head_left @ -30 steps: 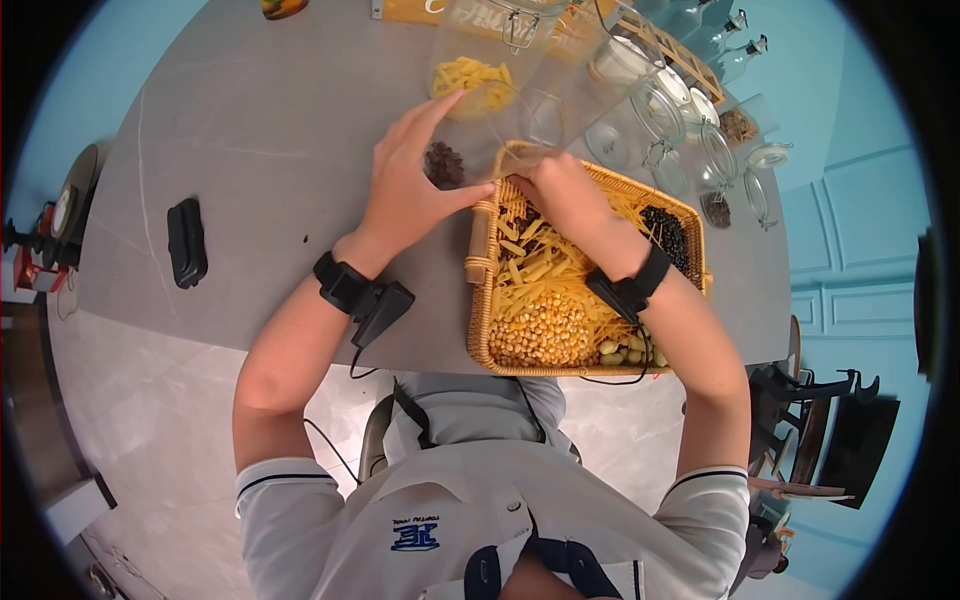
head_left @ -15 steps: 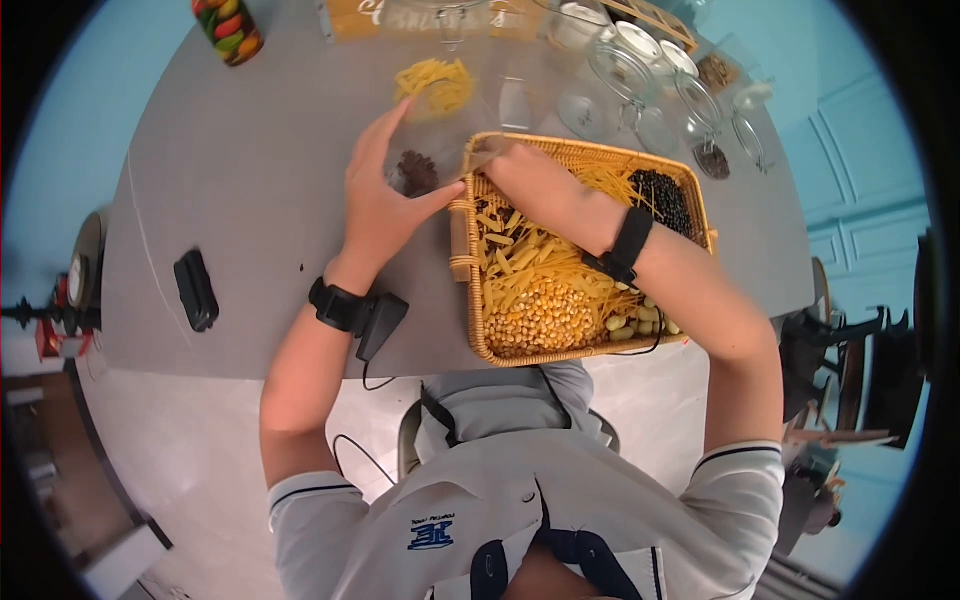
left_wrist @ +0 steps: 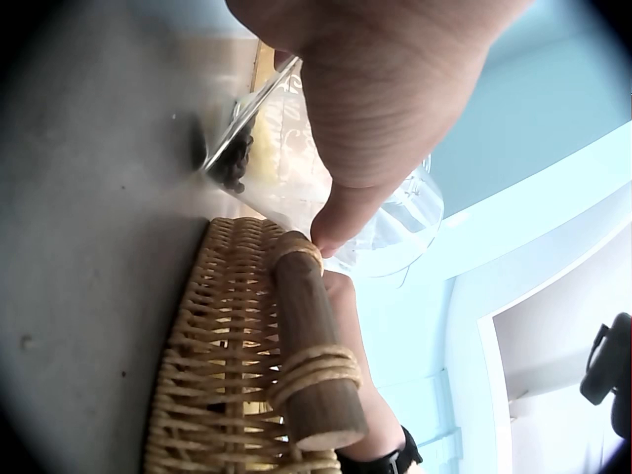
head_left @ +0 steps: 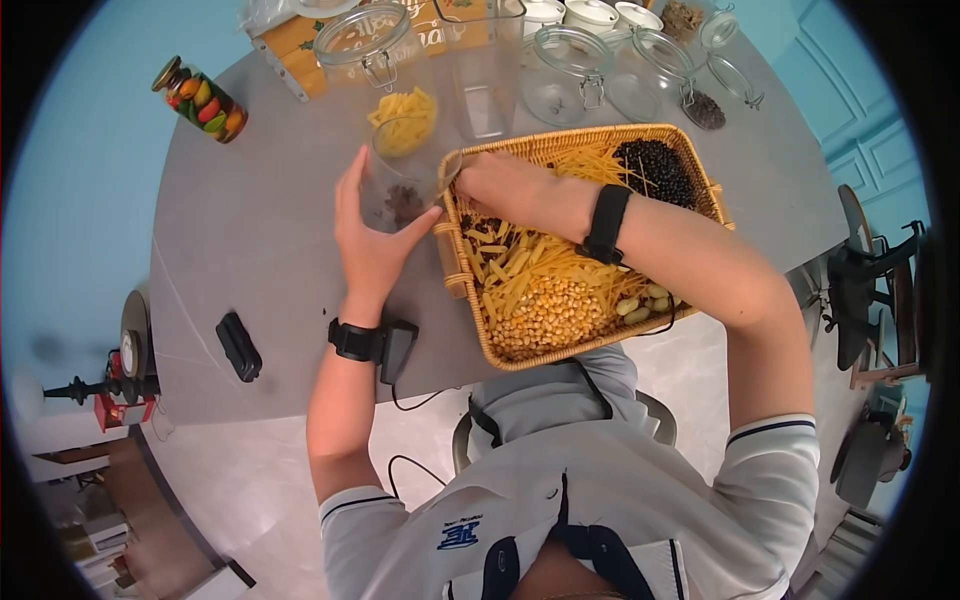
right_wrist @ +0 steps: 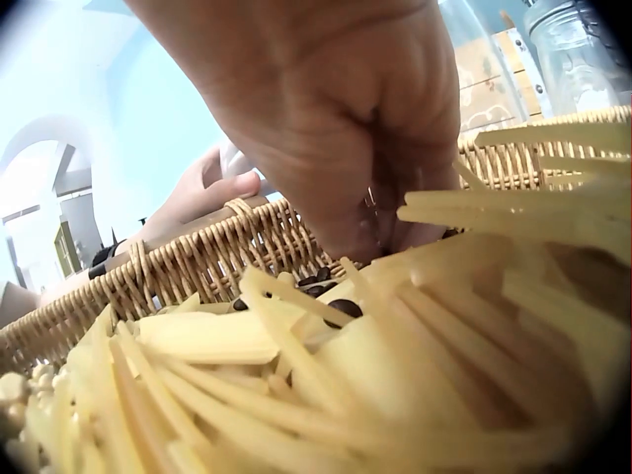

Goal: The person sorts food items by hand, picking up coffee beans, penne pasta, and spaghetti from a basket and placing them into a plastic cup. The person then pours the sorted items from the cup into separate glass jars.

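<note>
My left hand [head_left: 370, 255] grips a clear glass jar [head_left: 425, 175] beside the basket's far left corner, thumb toward the basket. Dark brown beans [head_left: 403, 203] lie at the bottom of the jar. My right hand [head_left: 500, 185] reaches into that corner of the wicker basket [head_left: 600, 133]. In the right wrist view its curled fingertips pinch down among dark beans [right_wrist: 343, 313], partly hidden behind pasta. The basket also holds penne [head_left: 497, 262], long thin pasta [head_left: 590, 163], corn kernels [head_left: 545, 320], black beans [head_left: 655, 170] and peanuts in shells [head_left: 640, 305].
Behind the left hand stands a clip-top jar [head_left: 375, 50] with penne inside. A tall clear container [head_left: 487, 85], more open clip-top jars [head_left: 565, 80] and white lidded pots [head_left: 590, 15] line the back. A jar of colourful vegetables [head_left: 205, 103] and a black case [head_left: 238, 347] are on the left.
The head view has shifted, bringing the vegetable jar and back row further into sight. My right hand stays in the basket's far left corner, and my left hand keeps its grip on the jar.
</note>
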The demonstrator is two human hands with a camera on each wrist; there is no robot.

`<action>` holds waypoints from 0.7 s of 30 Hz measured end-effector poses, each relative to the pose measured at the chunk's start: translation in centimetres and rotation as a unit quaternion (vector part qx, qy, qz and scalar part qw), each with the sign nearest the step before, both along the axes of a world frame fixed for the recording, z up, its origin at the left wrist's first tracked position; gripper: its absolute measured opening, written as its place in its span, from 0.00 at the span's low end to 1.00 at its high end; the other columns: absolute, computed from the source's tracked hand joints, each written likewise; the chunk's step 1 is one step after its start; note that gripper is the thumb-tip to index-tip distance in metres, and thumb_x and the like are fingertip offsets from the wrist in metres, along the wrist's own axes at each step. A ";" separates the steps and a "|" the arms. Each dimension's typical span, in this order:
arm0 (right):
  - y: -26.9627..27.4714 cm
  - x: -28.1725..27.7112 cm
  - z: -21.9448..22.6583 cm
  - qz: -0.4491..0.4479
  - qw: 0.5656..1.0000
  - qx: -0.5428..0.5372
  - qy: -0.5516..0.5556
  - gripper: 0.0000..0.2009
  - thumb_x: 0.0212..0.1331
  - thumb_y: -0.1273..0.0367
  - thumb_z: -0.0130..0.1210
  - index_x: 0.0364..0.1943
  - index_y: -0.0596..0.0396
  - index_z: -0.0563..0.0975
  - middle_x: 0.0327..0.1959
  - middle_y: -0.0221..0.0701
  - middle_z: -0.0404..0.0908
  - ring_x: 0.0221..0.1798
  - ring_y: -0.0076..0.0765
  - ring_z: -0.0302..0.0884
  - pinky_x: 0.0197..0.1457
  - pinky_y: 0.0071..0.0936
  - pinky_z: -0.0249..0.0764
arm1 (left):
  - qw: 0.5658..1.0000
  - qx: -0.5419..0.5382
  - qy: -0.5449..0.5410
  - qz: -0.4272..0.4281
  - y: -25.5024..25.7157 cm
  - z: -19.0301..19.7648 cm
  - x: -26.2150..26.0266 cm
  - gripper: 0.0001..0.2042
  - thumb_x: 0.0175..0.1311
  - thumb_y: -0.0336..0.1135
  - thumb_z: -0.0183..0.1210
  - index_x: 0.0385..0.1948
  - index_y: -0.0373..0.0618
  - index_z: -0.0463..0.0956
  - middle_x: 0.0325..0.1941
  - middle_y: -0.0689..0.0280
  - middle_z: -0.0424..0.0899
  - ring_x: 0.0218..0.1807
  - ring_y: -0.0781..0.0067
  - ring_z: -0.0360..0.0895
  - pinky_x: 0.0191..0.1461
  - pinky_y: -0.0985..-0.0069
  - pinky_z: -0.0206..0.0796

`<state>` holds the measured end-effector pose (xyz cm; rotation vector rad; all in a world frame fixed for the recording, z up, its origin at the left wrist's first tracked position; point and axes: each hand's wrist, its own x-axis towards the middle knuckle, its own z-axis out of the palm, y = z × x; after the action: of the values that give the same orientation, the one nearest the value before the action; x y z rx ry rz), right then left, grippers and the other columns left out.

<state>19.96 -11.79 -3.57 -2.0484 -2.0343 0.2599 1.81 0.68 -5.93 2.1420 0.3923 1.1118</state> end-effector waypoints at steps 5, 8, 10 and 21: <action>0.2 0.8 0.3 -0.020 1.000 -0.004 0.001 0.07 0.48 0.75 0.64 0.32 0.62 0.83 0.34 0.48 0.85 0.42 0.55 0.84 0.46 0.42 0.80 | 1.000 0.000 0.001 0.002 0.1 0.0 0.1 0.46 0.43 0.35 0.80 0.69 0.43 0.65 0.62 0.57 0.74 0.63 0.60 0.72 0.67 0.66 0.65; -0.3 1.3 1.6 -0.081 0.995 0.005 0.054 0.06 0.46 0.73 0.65 0.29 0.60 0.83 0.29 0.42 0.85 0.36 0.47 0.85 0.42 0.36 0.81 | 1.000 -0.006 -0.002 -0.003 0.1 -0.3 0.1 0.46 0.43 0.35 0.80 0.69 0.43 0.65 0.62 0.57 0.74 0.63 0.60 0.72 0.67 0.66 0.65; -1.0 1.2 4.6 -0.136 0.983 0.021 0.120 0.08 0.45 0.71 0.68 0.30 0.59 0.84 0.28 0.38 0.86 0.36 0.38 0.87 0.42 0.32 0.81 | 1.000 -0.005 -0.002 -0.002 0.1 -0.2 0.0 0.46 0.43 0.34 0.80 0.69 0.42 0.65 0.62 0.58 0.74 0.63 0.60 0.72 0.67 0.66 0.65; -0.8 0.6 7.0 -0.122 0.936 0.173 0.280 0.07 0.53 0.77 0.65 0.37 0.61 0.85 0.32 0.32 0.88 0.36 0.23 0.84 0.42 0.24 0.80 | 1.000 -0.012 -0.008 -0.008 0.0 -0.1 0.1 0.46 0.42 0.34 0.80 0.69 0.42 0.66 0.63 0.57 0.74 0.64 0.60 0.72 0.67 0.66 0.65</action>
<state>20.53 -12.56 3.39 -1.7291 -1.3609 0.3586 1.88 0.65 -6.04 2.1114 0.3787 1.1095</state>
